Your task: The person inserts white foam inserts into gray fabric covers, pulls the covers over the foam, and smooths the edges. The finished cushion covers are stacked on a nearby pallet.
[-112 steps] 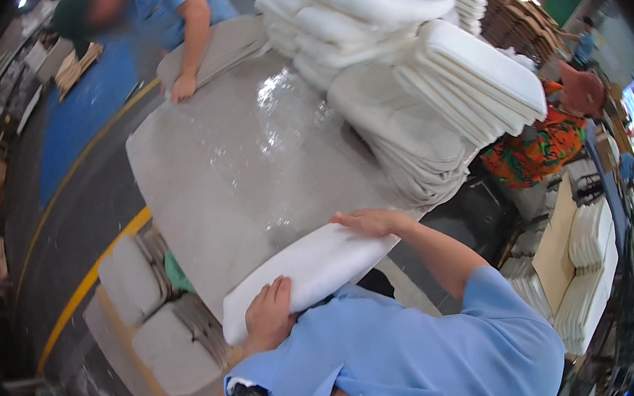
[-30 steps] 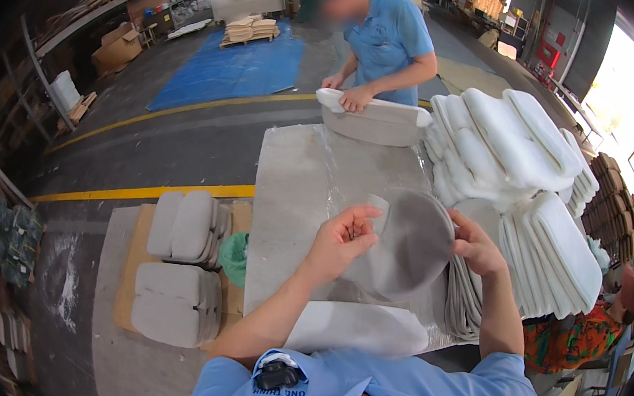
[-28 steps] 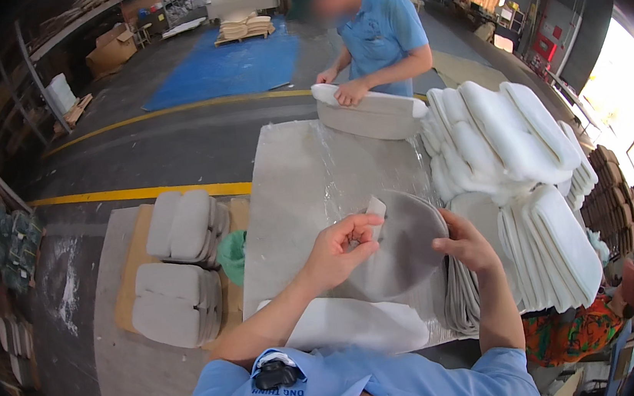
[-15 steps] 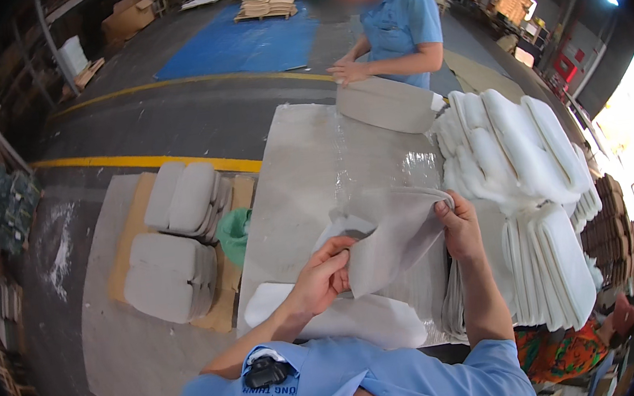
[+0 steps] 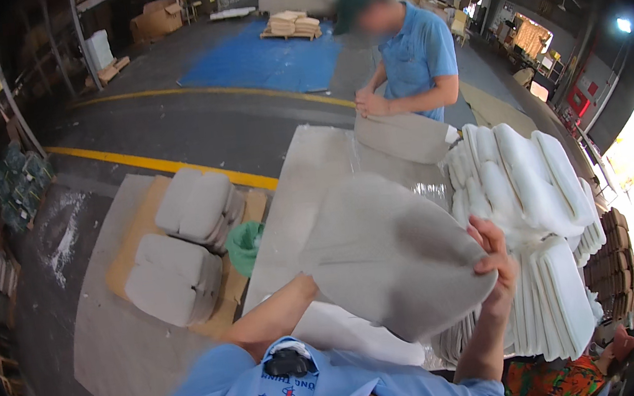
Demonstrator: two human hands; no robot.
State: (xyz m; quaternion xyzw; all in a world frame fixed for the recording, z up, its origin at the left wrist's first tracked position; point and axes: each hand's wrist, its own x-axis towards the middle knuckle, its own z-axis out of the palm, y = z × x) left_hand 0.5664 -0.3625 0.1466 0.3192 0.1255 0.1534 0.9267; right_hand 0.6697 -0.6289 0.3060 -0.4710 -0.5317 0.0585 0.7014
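A grey fabric cushion cover [image 5: 391, 244] is held up over the table in front of me, its broad side spread out. My right hand [image 5: 496, 260] grips its right edge, thumb and fingers closed on the fabric. At the cover's left edge my left hand [image 5: 309, 284] goes behind the cloth, so its fingers are hidden. Below the cover a white padded piece [image 5: 354, 335] lies along the near table edge, partly covered by it. White padding pieces [image 5: 516, 177] are stacked on the right, next to my right hand.
Opposite, a co-worker's hands [image 5: 373, 103] rest on another grey cushion [image 5: 407, 138] at the far end of the table [image 5: 306, 168]. To the left, stacks of grey cushions [image 5: 171, 279] sit on cardboard beside a green bag [image 5: 245, 248]. Brown stacked pieces [image 5: 613, 259] stand far right.
The grey cover has been turned and spread, its broad side now showing. My left hand has gone behind it; my right hand has moved right and lower, still gripping its edge.
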